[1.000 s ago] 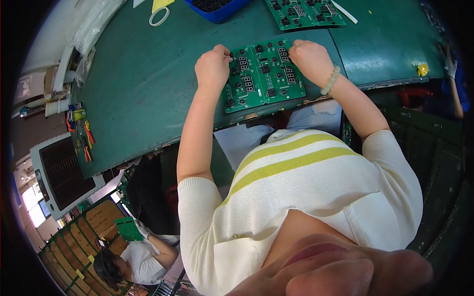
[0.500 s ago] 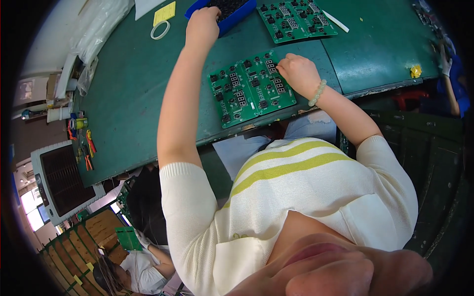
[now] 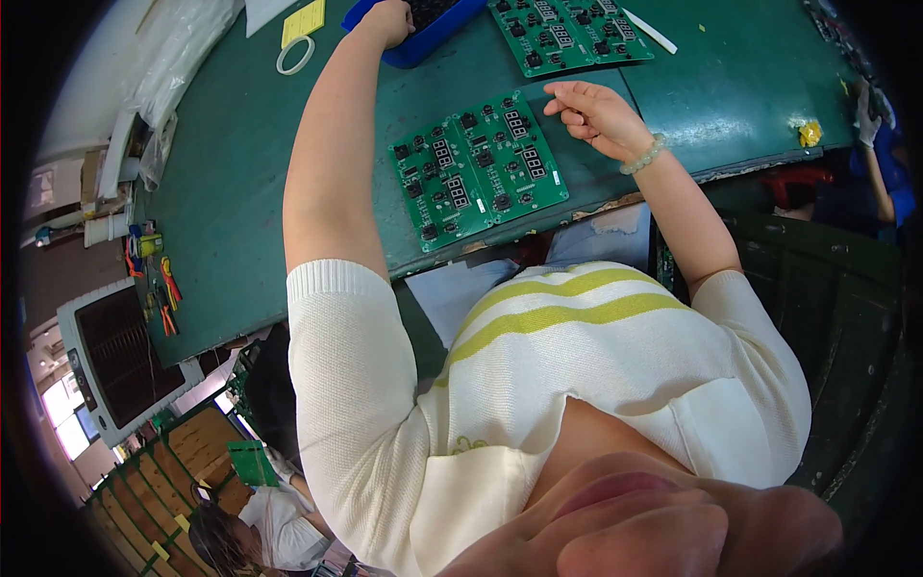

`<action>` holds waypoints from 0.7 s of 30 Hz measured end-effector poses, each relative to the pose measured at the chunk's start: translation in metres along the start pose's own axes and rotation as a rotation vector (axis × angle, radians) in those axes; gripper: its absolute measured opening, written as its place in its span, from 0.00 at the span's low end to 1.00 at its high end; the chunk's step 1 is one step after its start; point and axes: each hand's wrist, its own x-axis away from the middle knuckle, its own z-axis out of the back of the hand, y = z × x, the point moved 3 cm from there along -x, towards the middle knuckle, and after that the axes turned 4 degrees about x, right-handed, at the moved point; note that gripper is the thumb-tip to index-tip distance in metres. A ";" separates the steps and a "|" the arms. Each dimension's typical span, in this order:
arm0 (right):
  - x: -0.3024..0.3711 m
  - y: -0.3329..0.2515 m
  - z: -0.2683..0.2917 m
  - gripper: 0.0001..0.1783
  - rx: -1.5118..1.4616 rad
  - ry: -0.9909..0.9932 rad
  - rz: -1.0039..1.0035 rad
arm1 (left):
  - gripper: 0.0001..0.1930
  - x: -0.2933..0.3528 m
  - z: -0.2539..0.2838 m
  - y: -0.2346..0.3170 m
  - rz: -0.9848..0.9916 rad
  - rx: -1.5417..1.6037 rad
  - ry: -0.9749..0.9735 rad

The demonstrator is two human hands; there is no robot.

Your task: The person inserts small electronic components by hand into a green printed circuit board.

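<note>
A green circuit board panel (image 3: 471, 197) with black components and digit displays lies flat before me on the green table. Just beyond its right end, my right hand (image 3: 604, 115) hovers with thumb and forefinger together and the other fingers curled; anything pinched there is too small to make out. At the far side, my left hand (image 3: 388, 23) reaches to a blue bin (image 3: 415, 53) of small black parts (image 3: 433, 10). Its fingers are curled at the bin's left end, and what they hold, if anything, is hidden.
A second populated circuit board panel (image 3: 569, 43) lies beyond the first, beside a white stick-like tool (image 3: 650, 32). A tape roll (image 3: 295, 55) and yellow note (image 3: 304, 23) lie at far left. Pliers (image 3: 169, 284) sit at the left edge. Other people work at lower left and far right.
My right hand has lifted off the near panel and moved slightly right, away from its displays. My left hand stays at the bin, a little further left in view, as the whole view has shifted.
</note>
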 end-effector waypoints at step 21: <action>-0.048 0.006 -0.009 0.09 0.752 0.194 0.466 | 0.03 -0.005 0.007 -0.036 0.199 2.793 0.639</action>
